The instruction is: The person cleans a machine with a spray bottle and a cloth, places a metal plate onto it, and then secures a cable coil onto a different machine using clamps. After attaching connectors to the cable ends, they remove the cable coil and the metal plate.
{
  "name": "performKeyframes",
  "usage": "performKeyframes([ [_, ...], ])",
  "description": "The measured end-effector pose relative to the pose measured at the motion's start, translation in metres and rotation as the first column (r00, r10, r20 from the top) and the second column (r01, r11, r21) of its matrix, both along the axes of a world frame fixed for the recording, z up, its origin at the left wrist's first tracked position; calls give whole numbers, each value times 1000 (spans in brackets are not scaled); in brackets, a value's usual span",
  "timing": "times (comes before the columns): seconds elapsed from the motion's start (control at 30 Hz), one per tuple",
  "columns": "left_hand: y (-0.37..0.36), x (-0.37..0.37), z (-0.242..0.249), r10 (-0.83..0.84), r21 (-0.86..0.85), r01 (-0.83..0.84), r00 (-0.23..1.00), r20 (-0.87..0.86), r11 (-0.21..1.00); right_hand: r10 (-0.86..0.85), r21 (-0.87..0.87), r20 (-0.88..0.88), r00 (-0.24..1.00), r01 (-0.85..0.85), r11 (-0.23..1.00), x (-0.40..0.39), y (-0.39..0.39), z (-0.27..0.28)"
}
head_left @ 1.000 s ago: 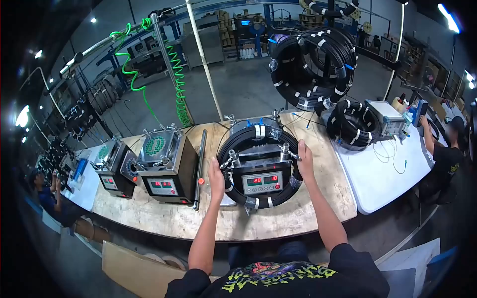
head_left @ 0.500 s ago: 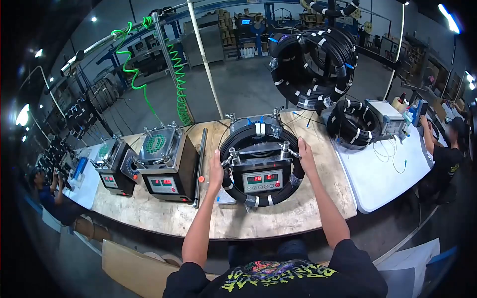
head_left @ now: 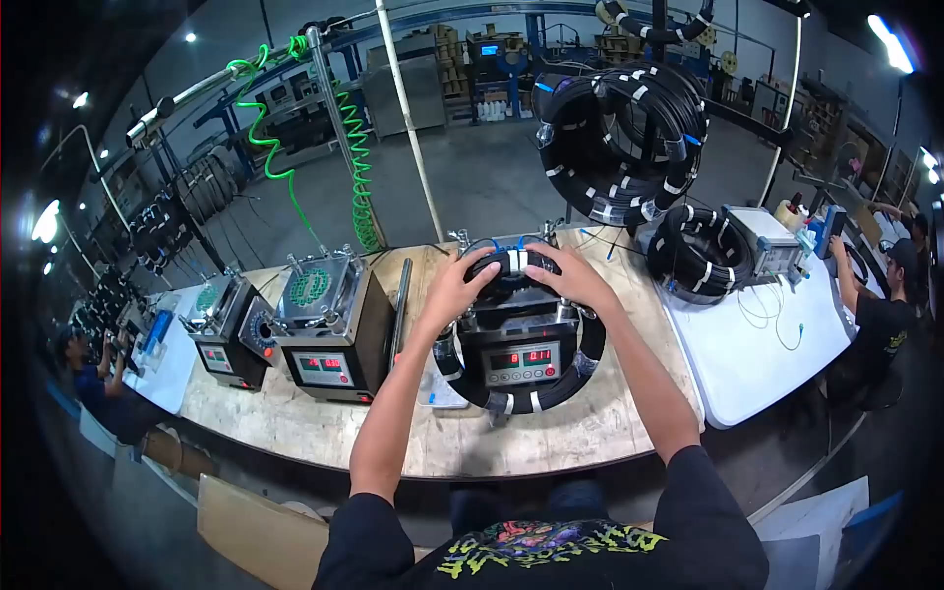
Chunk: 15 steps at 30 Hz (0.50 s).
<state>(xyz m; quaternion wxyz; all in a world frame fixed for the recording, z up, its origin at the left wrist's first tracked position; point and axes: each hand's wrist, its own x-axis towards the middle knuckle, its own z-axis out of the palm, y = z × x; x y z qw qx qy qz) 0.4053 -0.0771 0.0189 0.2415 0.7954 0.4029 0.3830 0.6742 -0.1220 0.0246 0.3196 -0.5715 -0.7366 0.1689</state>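
A coil of black cable, bound with bits of white tape, hangs tilted around a metal machine with a lit red display. At the top left of the coil, my left hand grips it with the thumb on the near side. My right hand grips the top right in the same way. White tape shows between the two hands, and blue-tipped cable ends stick up just behind. Some of the fingertips are hidden behind the coil.
Two similar machines with green rings on top stand to the left, beside a dark bar. Another black coil and a boxy instrument are at right. Larger coils hang behind. People work at both sides.
Both hands have moved from the sides of the coil up and inward to its top, closing over it. The numbers on the machine's display have changed.
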Motion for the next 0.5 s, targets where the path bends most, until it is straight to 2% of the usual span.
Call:
performKeyframes([
  [0.17, -14, 2, 10, 56, -80, -57, 998, -16, 995, -136, 97, 5, 991, 135, 986, -14, -21, 3],
  [0.3, -21, 5, 6, 154, 67, -151, 987, -38, 986, -214, 153, 51, 975, 204, 967, -23, -33, 6],
  [0.33, -36, 4, 20, 143, 27, -141, 982, -123, 990, -220, 153, 85, 972, 205, 967, -23, -34, 6],
  [0.5, -46, -13, -3, 119, 134, -116, 993, -9, 984, -255, 308, 97, 962, 215, 927, -20, -42, -10],
])
